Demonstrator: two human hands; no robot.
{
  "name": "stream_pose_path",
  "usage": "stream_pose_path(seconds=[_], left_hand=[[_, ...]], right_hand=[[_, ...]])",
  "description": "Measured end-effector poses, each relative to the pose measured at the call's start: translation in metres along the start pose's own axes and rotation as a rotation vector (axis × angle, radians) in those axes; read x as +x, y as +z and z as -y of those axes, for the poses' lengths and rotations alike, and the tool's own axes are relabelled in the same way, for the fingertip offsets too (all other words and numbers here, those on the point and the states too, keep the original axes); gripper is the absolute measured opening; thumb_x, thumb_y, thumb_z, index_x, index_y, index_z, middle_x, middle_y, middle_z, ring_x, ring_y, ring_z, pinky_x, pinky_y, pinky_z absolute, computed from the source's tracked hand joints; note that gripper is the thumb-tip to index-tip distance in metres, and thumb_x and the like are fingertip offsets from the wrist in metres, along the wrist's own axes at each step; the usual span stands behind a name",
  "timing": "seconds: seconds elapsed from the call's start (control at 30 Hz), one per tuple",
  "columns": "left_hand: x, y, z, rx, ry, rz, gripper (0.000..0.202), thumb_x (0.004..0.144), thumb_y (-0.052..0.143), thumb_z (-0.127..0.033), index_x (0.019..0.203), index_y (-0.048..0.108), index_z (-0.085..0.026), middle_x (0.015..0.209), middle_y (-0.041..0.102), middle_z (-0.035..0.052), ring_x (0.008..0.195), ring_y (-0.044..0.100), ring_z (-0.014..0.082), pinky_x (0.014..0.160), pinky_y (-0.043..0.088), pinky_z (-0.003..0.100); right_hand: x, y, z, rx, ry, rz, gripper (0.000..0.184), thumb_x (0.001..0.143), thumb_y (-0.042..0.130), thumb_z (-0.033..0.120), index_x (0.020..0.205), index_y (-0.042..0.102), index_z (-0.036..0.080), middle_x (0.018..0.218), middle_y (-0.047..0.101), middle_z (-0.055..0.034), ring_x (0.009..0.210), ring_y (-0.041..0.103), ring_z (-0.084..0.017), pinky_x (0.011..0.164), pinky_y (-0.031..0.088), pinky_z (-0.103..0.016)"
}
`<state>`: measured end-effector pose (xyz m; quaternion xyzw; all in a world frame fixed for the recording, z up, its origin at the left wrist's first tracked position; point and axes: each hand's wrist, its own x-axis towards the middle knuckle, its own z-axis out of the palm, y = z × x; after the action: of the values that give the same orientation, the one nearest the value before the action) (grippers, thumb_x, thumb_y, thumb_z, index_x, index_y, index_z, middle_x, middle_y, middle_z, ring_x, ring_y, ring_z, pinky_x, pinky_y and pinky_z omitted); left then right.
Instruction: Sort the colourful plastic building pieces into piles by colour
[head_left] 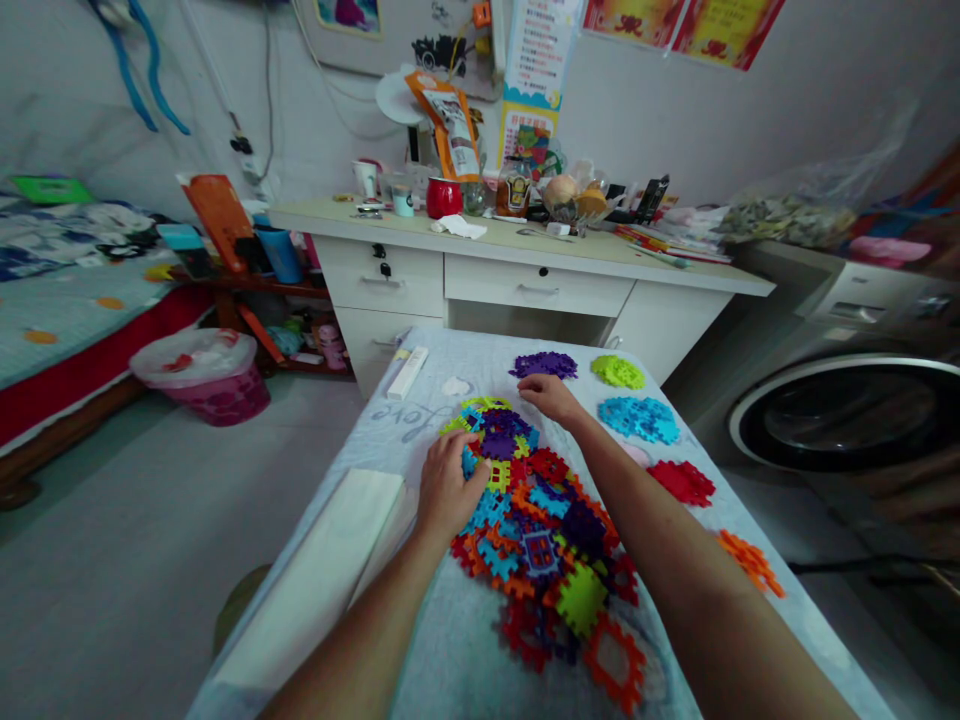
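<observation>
A big mixed heap of coloured plastic interlocking tiles [540, 530] lies in the middle of a cloth-covered table [450, 640]. My left hand [448, 487] rests on the heap's left edge with its fingers curled over blue and yellow tiles. My right hand [550, 397] reaches to the heap's far end, fingers bent down onto the tiles near a purple pile [544, 365]. Sorted piles sit along the right: green [617, 372], blue [640, 418], red [682, 482] and orange [751, 562].
A folded white cloth [330, 570] lies at the table's left edge and a white box [407, 373] at its far left. Beyond stand a cluttered desk [525, 270], a pink bin [202, 375], a bed [67, 310] and a washing machine [847, 420].
</observation>
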<state>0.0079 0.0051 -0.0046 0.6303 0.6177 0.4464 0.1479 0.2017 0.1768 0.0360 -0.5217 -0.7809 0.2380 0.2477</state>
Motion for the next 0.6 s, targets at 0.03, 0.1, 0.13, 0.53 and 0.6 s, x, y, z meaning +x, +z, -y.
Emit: stream_pose_path(seconds=[0.03,0.1,0.13,0.53,0.6], left_hand=[[0.0,0.0,0.0,-0.001,0.0,0.0,0.032,0.081,0.06,-0.029,0.112,0.061,-0.024,0.12,0.06,0.0072,0.118,0.054,0.026,0.105,0.042,0.046],[0.0,0.0,-0.001,-0.005,-0.001,-0.006,0.031,0.08,0.06,-0.029,0.111,0.061,-0.024,0.119,0.06,0.007,0.118,0.054,0.0261,0.105,0.042,0.046],[0.0,0.0,-0.001,-0.005,-0.002,-0.01,0.031,0.08,0.06,-0.029,0.111,0.061,-0.024,0.119,0.06,0.0068,0.118,0.054,0.0261,0.104,0.043,0.045],[0.001,0.0,0.0,-0.001,0.004,0.009,0.032,0.081,0.059,-0.027,0.112,0.06,-0.021,0.119,0.06,0.0087,0.118,0.053,0.0264,0.106,0.042,0.046],[0.001,0.0,0.0,0.005,0.003,0.019,0.033,0.081,0.059,-0.028,0.113,0.06,-0.02,0.119,0.06,0.0087,0.118,0.053,0.0262,0.106,0.042,0.046]], right_hand=[[-0.001,0.004,0.004,-0.004,-0.033,0.062,0.02,0.081,0.061,0.018,0.096,0.074,0.014,0.094,0.075,-0.0049,0.084,0.067,-0.016,0.079,0.049,-0.025],[-0.001,0.013,0.011,-0.039,-0.073,0.133,0.019,0.083,0.063,0.02,0.098,0.074,0.015,0.096,0.074,-0.0048,0.083,0.066,-0.015,0.078,0.049,-0.024],[-0.001,0.017,0.014,-0.066,-0.076,0.148,0.021,0.083,0.064,0.021,0.1,0.073,0.015,0.098,0.074,-0.0052,0.083,0.066,-0.015,0.078,0.048,-0.023],[0.002,0.028,0.023,-0.19,0.011,0.073,0.008,0.075,0.073,0.018,0.082,0.072,0.015,0.084,0.073,-0.0044,0.078,0.065,-0.017,0.07,0.045,-0.023],[0.002,0.025,0.02,-0.16,0.025,0.014,0.006,0.075,0.073,0.018,0.08,0.072,0.016,0.081,0.072,-0.0034,0.075,0.065,-0.017,0.069,0.045,-0.024]])
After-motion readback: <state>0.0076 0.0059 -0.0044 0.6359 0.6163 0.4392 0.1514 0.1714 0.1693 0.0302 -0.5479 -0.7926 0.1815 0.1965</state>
